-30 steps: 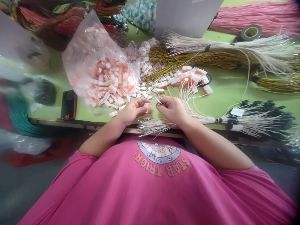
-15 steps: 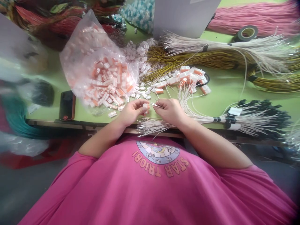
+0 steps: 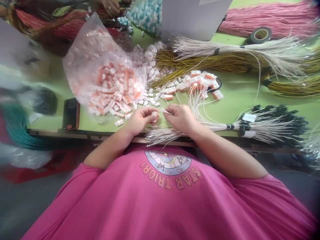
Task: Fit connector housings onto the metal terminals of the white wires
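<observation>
Between its thumb and fingers, my left hand (image 3: 140, 120) pinches a small white-and-orange connector housing (image 3: 155, 116). Facing it, my right hand (image 3: 180, 116) is closed on several thin white wires (image 3: 163, 111), whose tips point left at the housing. A narrow gap shows between the hands; whether a wire tip touches the housing is too small to tell. Below and right of my right hand lies a tied bundle of white wires (image 3: 212, 126) with black connectors (image 3: 282, 125) at its right end. Above it, finished-looking white-and-orange housings (image 3: 200, 80) sit on wire ends.
A clear plastic bag (image 3: 85, 60) spills white-and-orange housings (image 3: 117, 88) at the left. A phone (image 3: 71, 113) lies near the table edge. Yellow (image 3: 220, 63), white (image 3: 197, 46) and pink wire bundles (image 3: 275, 18) and a tape roll (image 3: 260, 34) are farther back. Another person's hand (image 3: 111, 6) shows at the top.
Another person's hand has come into view at the top left. My hands keep nearly the same pose, with the housing and wires still held; the whole view has shifted slightly.
</observation>
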The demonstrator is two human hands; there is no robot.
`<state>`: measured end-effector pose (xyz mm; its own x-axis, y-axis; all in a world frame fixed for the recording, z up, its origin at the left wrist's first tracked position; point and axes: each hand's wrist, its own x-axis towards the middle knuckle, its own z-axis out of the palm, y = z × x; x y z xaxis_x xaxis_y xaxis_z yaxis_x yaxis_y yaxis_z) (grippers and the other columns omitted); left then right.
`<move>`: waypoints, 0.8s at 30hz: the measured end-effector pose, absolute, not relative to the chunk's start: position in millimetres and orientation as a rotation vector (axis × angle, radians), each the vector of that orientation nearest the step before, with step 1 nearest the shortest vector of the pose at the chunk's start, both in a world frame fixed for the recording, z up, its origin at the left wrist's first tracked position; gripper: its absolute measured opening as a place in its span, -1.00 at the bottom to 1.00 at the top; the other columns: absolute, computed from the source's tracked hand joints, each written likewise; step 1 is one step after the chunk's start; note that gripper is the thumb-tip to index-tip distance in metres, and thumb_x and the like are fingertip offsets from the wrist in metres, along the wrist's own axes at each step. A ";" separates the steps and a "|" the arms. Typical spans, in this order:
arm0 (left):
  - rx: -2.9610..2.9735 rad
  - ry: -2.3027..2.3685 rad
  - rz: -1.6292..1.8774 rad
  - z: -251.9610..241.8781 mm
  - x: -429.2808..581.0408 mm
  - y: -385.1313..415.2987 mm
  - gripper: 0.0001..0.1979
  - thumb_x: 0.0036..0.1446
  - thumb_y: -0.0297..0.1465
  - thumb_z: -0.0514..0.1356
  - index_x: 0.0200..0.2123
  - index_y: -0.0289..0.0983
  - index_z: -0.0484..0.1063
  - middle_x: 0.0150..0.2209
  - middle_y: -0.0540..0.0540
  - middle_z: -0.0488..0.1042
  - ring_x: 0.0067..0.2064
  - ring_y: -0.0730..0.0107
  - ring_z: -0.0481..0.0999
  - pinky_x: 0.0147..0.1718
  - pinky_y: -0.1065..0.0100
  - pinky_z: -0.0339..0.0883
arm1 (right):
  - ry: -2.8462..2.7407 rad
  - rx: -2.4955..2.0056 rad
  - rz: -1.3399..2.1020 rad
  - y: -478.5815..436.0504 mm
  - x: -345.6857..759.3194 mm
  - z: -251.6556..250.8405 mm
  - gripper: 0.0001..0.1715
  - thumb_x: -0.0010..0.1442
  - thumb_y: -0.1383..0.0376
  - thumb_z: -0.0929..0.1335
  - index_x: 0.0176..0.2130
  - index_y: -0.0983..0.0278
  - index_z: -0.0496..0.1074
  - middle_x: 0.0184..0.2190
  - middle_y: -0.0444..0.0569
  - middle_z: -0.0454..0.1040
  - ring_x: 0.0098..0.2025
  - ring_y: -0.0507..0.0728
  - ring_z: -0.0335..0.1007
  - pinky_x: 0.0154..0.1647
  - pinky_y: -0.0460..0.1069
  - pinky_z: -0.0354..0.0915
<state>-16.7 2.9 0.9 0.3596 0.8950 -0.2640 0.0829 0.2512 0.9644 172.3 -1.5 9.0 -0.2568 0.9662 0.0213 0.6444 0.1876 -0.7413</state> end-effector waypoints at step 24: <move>1.201 1.162 0.741 -1.0 -14.4 3.7 -0.70 -0.08 -0.34 0.34 -0.25 -0.35 0.48 -0.48 -0.01 0.48 -0.47 0.52 0.43 -0.40 0.42 0.39 | -2.069 -1.498 0.809 -1.9 171.8 4.9 -0.80 0.10 0.30 0.24 -0.48 0.30 0.38 -0.57 -0.07 0.37 -0.48 0.02 0.21 -0.42 -0.05 0.09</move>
<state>-14.4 3.7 -1.0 0.2869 0.9160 -0.2804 0.1319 0.2522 0.9586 171.8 -1.9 4.9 -0.3025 0.9528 0.0249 0.6834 0.2350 -0.6912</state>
